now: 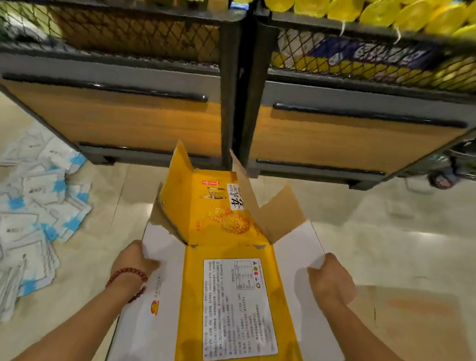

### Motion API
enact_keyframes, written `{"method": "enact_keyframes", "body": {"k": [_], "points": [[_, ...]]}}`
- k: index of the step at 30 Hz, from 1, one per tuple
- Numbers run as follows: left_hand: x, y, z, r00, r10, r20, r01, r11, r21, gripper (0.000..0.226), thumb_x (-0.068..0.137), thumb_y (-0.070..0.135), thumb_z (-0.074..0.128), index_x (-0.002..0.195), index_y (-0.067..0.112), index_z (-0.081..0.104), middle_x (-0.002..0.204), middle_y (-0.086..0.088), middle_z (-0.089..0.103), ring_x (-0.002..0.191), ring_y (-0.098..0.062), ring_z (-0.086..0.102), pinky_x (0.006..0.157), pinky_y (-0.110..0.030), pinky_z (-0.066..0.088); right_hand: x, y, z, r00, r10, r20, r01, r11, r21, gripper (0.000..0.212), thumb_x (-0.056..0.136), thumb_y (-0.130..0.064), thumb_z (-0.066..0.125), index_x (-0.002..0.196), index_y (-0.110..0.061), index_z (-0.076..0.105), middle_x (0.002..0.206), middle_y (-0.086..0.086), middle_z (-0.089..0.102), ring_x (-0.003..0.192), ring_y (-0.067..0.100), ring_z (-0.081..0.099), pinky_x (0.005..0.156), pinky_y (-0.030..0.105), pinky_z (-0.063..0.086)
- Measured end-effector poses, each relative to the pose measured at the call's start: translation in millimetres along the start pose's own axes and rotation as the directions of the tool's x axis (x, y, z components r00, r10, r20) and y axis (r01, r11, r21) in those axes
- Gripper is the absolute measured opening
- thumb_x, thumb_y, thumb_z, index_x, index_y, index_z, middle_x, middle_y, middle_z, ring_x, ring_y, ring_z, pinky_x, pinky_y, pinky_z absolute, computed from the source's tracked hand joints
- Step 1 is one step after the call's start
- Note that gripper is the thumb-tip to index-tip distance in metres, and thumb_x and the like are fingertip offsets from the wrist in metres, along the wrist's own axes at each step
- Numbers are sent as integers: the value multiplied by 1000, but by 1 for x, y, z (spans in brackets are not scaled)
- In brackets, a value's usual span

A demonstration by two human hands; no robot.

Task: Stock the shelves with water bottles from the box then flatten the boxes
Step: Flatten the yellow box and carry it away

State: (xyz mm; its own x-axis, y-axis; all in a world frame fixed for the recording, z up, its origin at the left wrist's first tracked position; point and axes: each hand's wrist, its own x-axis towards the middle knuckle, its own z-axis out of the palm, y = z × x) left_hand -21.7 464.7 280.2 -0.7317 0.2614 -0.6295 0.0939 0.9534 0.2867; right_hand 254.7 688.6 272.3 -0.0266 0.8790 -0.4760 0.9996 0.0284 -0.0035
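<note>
Flattening stage: left hand (136, 258) and right hand (328, 278) gripping opposite edges of the yellow box (223, 279). Best pressed evenly downward, far flaps (280, 212) tucked flat first.

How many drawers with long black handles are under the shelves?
2. The left drawer sits below the left mesh basket; the right drawer sits below the right mesh basket. More may be hidden beyond the picture's edges.
</note>
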Motion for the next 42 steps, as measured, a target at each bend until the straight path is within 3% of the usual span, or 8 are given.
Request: {"method": "enact_keyframes", "body": {"k": [9,14,19,23,31,34,40,42], "points": [[4,68,2,920,358,158,-388,885,257,15,80,18,66,86,7,58,89,-18,64,73,-29,53,66,-32,42,-94,74,19,901,433,23,-430,885,180,24,94,-24,48,115,-15,56,115,5,62,105,22,60,78,28,45],[-27,120,30,787,524,326,-617,683,390,32,82,25,67,104,4,58,103,-18,64,95,-34,60,77,-36,49,-159,124,38,759,648,68,-626,696,351,24,92,-23,51,114,-15,55,113,6,63,102,25,61,75,28,44],[-89,174,80,646,613,455,-763,507,401,35,80,24,70,105,7,52,98,-13,60,89,-30,57,71,-34,46,-213,184,50,583,805,106,-742,475,472,18,91,-22,52,105,-13,57,101,8,65,89,27,62,63,27,40],[-147,210,129,537,657,530,-842,380,383,30,83,23,68,101,11,47,92,-8,55,84,-24,54,68,-33,44,-240,230,59,439,882,173,-785,282,552,20,91,-20,50,105,-12,60,96,9,65,85,29,61,65,30,43],[-257,288,247,348,721,599,-917,130,377,27,81,27,68,94,15,47,83,-6,57,74,-20,57,68,-33,52,-241,349,71,299,929,219,-704,59,708,23,92,-25,53,110,-11,55,96,10,61,88,30,58,73,36,44],[-291,322,294,313,721,618,-928,94,360,28,83,29,68,93,9,51,82,-9,59,74,-23,59,73,-36,54,-224,397,64,221,943,250,-710,-20,704,32,92,-27,56,119,-8,52,115,18,61,106,38,57,81,39,44],[-326,366,379,253,728,637,-939,25,344,30,82,29,68,95,9,50,79,-7,56,75,-25,56,68,-33,48,-192,468,73,140,954,266,-689,-99,718,40,90,-32,62,119,-7,51,114,19,62,103,38,60,79,42,49],[-325,375,412,244,723,646,-935,-1,354,31,82,30,68,96,11,48,83,-7,55,78,-25,54,69,-32,45,-175,483,92,113,954,279,-662,-137,737,52,86,-46,62,119,-7,53,115,20,62,104,38,59,81,42,48]]}}
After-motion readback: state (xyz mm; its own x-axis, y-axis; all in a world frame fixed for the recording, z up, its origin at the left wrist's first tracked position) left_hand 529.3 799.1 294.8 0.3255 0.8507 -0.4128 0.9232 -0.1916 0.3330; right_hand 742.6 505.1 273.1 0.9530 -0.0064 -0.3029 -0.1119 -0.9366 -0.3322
